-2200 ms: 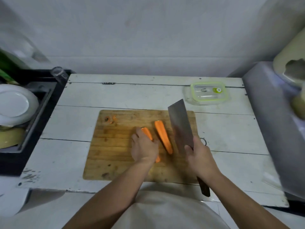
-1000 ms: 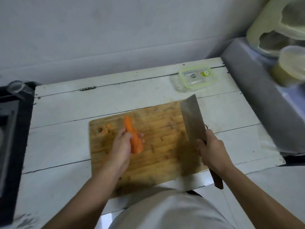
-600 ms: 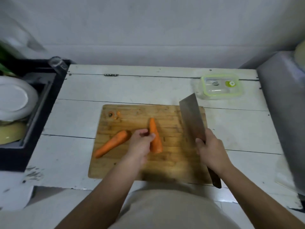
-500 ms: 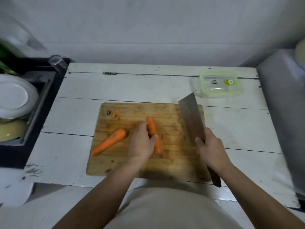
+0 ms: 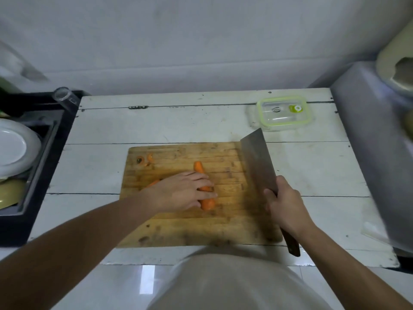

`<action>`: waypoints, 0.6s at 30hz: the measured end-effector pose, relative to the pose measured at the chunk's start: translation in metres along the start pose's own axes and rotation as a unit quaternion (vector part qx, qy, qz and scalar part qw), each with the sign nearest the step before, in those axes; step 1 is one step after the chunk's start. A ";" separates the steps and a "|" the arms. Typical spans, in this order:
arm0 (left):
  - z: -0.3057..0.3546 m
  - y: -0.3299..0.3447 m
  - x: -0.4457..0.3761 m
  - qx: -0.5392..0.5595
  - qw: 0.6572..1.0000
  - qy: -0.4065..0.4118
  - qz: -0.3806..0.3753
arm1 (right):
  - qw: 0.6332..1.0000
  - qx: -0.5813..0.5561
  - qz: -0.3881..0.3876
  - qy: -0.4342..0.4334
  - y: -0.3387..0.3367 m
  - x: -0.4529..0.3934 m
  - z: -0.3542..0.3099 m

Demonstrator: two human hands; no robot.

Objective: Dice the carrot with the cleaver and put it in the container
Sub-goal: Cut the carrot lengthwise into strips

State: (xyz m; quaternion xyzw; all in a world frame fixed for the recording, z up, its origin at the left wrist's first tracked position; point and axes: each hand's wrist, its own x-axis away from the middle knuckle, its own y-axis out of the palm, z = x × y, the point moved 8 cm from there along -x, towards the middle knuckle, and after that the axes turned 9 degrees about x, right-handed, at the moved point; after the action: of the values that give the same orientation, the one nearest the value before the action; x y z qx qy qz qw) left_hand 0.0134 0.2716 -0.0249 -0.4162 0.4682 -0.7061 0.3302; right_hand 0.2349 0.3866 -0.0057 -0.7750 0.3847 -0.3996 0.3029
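A carrot half lies lengthwise on the wooden cutting board. My left hand lies across it with fingers extended, pressing it to the board. The other carrot half is mostly hidden behind that hand. My right hand grips the cleaver by its dark handle, blade over the board's right edge, to the right of the carrot. A clear container with a green-rimmed lid sits at the table's far right.
Small carrot scraps lie at the board's far left corner. A black dish rack with a white plate and an upturned glass stands at the left. A grey covered appliance borders the white table on the right.
My left hand set one carrot half aside to the left and laid the other lengthwise, then flattened over it. The cleaver stayed raised at the right.
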 end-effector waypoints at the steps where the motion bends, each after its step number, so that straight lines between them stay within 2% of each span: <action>1: 0.001 -0.001 -0.001 0.002 1.000 0.006 0.009 | 1.000 0.000 0.002 -0.001 0.000 0.000 -0.001; 7: 0.022 -0.009 0.002 0.015 0.996 0.043 0.073 | 1.000 0.009 0.018 0.005 0.000 0.002 -0.004; 10: 0.033 -0.005 0.008 0.023 0.995 0.037 0.090 | 1.000 -0.002 0.018 0.006 0.003 0.000 -0.008; 11: 0.033 -0.008 0.011 0.042 0.992 0.024 0.116 | 1.000 -0.004 0.017 0.002 0.003 0.000 -0.011; 14: -0.012 -0.025 0.031 0.154 0.951 -0.177 0.201 | 1.000 -0.004 0.018 -0.014 0.005 -0.001 -0.020; 18: -0.086 -0.027 0.064 0.083 0.905 -0.344 0.236 | 1.000 -0.007 0.014 -0.024 0.008 0.000 -0.027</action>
State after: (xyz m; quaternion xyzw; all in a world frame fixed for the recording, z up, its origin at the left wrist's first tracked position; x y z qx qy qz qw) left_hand -0.0938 0.2593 -0.0008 -0.4818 0.3498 -0.4567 0.6610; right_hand 0.2088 0.3786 0.0018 -0.7809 0.3905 -0.3745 0.3121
